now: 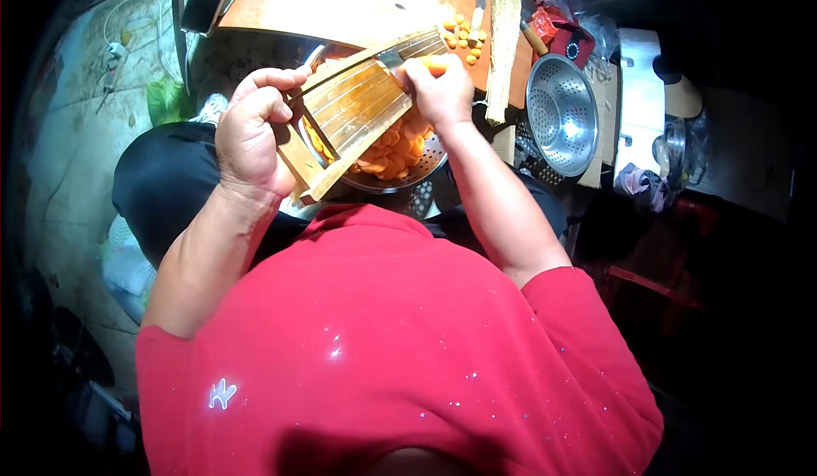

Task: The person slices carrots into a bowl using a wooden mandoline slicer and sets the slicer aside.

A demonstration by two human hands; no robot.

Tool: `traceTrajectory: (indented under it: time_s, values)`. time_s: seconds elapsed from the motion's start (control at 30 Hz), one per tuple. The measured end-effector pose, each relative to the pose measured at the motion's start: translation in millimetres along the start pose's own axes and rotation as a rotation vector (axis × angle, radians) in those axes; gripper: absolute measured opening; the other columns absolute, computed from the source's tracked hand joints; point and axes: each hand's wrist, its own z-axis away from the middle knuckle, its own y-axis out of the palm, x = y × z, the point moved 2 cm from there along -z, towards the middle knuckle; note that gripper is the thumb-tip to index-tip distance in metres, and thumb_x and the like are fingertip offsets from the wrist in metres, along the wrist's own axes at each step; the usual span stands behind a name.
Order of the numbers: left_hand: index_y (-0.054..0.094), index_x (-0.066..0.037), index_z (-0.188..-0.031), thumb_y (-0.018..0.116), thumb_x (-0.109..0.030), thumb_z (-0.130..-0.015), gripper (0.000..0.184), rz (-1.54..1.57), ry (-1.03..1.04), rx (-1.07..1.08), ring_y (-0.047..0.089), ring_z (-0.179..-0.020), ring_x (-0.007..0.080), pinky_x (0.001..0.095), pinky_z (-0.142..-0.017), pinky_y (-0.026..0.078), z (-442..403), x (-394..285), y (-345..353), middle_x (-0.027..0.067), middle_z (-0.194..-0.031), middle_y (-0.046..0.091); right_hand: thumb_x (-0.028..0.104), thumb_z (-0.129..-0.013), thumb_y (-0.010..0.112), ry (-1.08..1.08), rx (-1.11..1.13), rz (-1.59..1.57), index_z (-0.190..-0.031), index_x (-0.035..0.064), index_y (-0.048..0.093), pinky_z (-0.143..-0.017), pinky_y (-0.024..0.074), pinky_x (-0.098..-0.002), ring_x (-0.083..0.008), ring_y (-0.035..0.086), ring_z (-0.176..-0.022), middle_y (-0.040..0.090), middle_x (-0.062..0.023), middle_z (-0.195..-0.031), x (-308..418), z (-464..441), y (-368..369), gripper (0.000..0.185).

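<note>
A wooden mandoline slicer [353,106] lies at a slant over a metal colander [432,159] heaped with orange carrot slices [390,154]. My left hand [254,127] is closed at the slicer's near left side, its fingers curled by the wooden frame. On the upper part of the board, close to the dark blade [391,59], my right hand [441,93] grips a piece of carrot [437,70]. Most of that piece is hidden by the fingers. More slices show through the slot at the slicer's lower end.
Behind is an orange-brown board [340,3] with small carrot pieces [464,37] at its right. A straw whisk broom [504,54] lies there beside a knife [478,18]. Another metal colander [562,114] stands to the right. A green leafy bundle [167,100] sits on the floor at left.
</note>
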Motion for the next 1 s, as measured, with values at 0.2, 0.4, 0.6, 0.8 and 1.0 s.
traceTrajectory:
  time_s: [0.2,0.4,0.6,0.8,1.0]
  values:
    - [0.056,0.0,-0.093,0.041,0.005,-0.07,0.028,-0.061,0.015,0.025,0.056,-0.102,0.0237,0.0387,-0.097,0.042,-4,0,-5,0.0147,-0.103,0.062,0.025,-0.08,0.069,0.101,0.043,-0.126,-0.096,-0.0029,0.059,-0.068,0.0509,-0.0262,-0.0131,0.062,-0.074,0.066,-0.0082,-0.084,-9,-4,-1,0.034]
    - [0.056,0.001,-0.096,0.041,0.004,-0.071,0.029,-0.04,-0.005,0.053,0.056,-0.098,0.0224,0.0385,-0.097,0.042,-5,-1,-5,0.0154,-0.104,0.062,0.022,-0.082,0.065,-0.048,0.054,-0.25,-0.108,-0.0019,0.058,-0.075,0.0514,-0.0282,-0.0165,0.063,-0.082,0.065,-0.0118,-0.094,-29,-11,-10,0.036]
    - [0.057,0.004,-0.093,0.042,0.004,-0.071,0.027,-0.021,0.02,0.02,0.056,-0.084,0.0205,0.0322,-0.084,0.049,-2,-4,4,0.0131,-0.093,0.059,0.018,-0.084,0.064,-0.023,0.101,-0.348,-0.107,-0.0015,0.061,-0.076,0.0508,-0.0278,-0.0165,0.063,-0.081,0.065,-0.0114,-0.091,-22,-7,-16,0.03]
    - [0.056,0.002,-0.095,0.041,0.005,-0.07,0.029,-0.046,-0.015,0.029,0.056,-0.097,0.0229,0.0382,-0.096,0.043,-3,-2,-2,0.0156,-0.104,0.062,0.023,-0.078,0.071,-0.545,0.026,0.036,-0.1,0.0072,0.067,-0.073,0.0507,-0.0314,-0.0261,0.063,-0.078,0.064,-0.0123,-0.086,30,45,-17,0.027]
    - [0.056,0.002,-0.095,0.04,0.006,-0.07,0.03,-0.099,0.01,0.036,0.057,-0.097,0.0234,0.0384,-0.097,0.043,-5,2,-6,0.0162,-0.104,0.062,0.025,-0.08,0.064,-0.309,-0.028,0.189,-0.095,0.005,0.067,-0.075,0.0506,-0.0366,-0.0303,0.064,-0.083,0.066,-0.0159,-0.088,-16,-19,-19,0.025]
